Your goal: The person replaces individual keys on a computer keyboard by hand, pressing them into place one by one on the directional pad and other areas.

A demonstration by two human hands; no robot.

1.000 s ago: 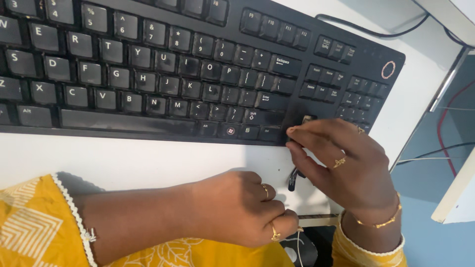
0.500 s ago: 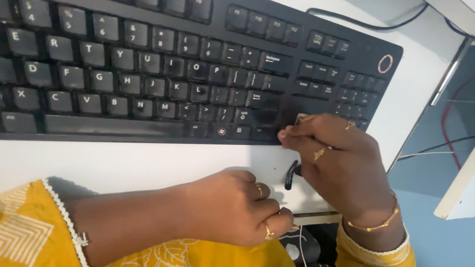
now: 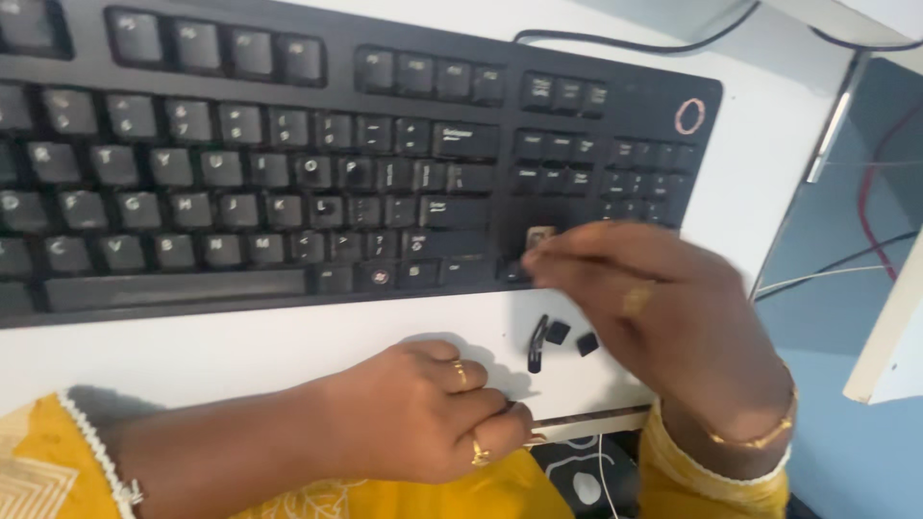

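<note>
Right hand [image 3: 663, 317] pinching at keyboard [image 3: 336, 163] gap; left hand [image 3: 423, 413] fisted, empty. Risk: loose keycaps [image 3: 572, 338] knocked off desk [image 3: 240, 356] front edge.

An office desk, or a computer workstation much like one.

I'm sitting at a white desk [image 3: 760, 183] with a black full-size keyboard [image 3: 288, 173] spread across most of it, its cable [image 3: 625, 43] trailing off the far edge. To the right, past the desk's edge, a blue floor shows with loose red and white wires [image 3: 865, 240] running over it, and a white panel [image 3: 889, 327] stands at the right edge. Near me, two small black keycaps [image 3: 572, 338] lie loose on the desk.
</note>
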